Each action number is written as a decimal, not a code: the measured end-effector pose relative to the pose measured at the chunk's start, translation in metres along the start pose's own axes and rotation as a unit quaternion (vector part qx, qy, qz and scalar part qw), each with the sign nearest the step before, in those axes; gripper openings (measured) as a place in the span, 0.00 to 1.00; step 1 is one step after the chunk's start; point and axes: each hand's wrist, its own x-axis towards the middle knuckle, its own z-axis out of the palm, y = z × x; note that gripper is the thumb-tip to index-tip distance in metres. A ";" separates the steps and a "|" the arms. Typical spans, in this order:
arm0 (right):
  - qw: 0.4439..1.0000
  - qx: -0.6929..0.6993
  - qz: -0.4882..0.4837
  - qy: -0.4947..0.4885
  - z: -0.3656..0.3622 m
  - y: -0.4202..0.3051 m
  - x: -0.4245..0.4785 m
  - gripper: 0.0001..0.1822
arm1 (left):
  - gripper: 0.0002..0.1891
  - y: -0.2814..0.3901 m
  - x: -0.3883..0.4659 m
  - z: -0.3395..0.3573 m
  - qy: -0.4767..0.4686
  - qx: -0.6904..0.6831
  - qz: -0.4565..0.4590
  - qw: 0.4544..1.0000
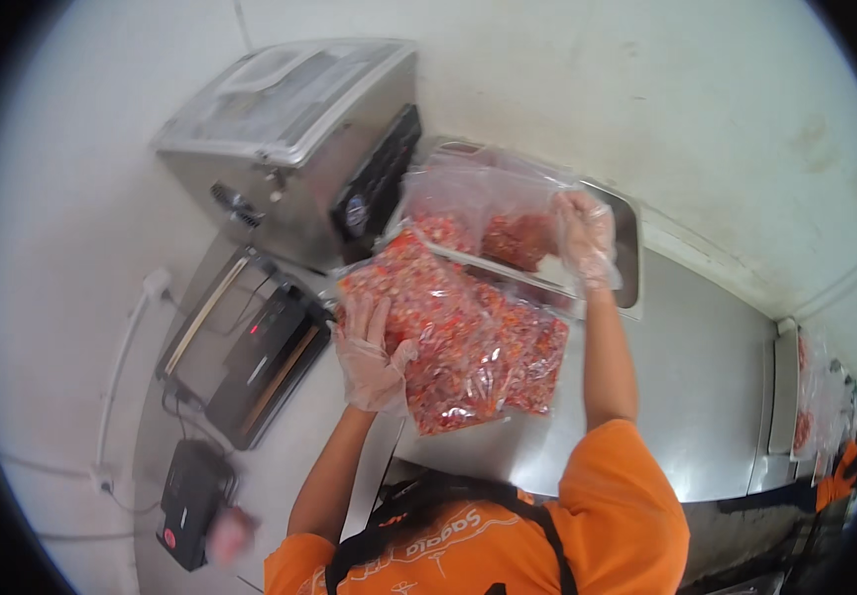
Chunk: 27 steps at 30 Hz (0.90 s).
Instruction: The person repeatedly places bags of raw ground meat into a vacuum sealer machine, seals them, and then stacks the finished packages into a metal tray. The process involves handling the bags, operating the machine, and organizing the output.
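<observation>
My left hand (370,357), in a clear plastic glove, rests with fingers apart on the left edge of a flat clear bag of chopped red food (447,327). Another such bag (536,346) lies partly under it at the right. My right hand (586,227), also gloved, is closed on the upper edge of a clear plastic bag (521,238) with red contents, over a steel pan (625,256). Beside that bag, another bag (439,223) with red pieces is also at the pan.
A steel machine with a clear lid (287,104) stands at the back left. Nearer are a black vacuum sealer (268,357) with its lid raised and a smaller black device (194,498). At the far right are more bags (815,401) and another person's orange glove (839,476).
</observation>
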 end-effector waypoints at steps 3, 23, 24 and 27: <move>0.931 -0.186 -0.315 -0.014 -0.009 -0.096 -0.009 0.10 | 0.35 -0.013 -0.027 -0.011 0.073 -0.125 -0.019 0.989; 0.829 0.227 0.022 -0.511 0.228 -0.136 -0.334 0.17 | 0.10 -0.140 -0.276 -0.106 0.285 -0.352 -0.386 0.804; 0.828 0.244 -0.023 -0.504 0.228 -0.137 -0.338 0.18 | 0.11 -0.147 -0.282 -0.104 0.298 -0.363 -0.376 0.799; 0.770 0.296 0.051 -0.563 0.232 -0.136 -0.331 0.17 | 0.11 -0.156 -0.288 -0.102 0.287 -0.353 -0.379 0.806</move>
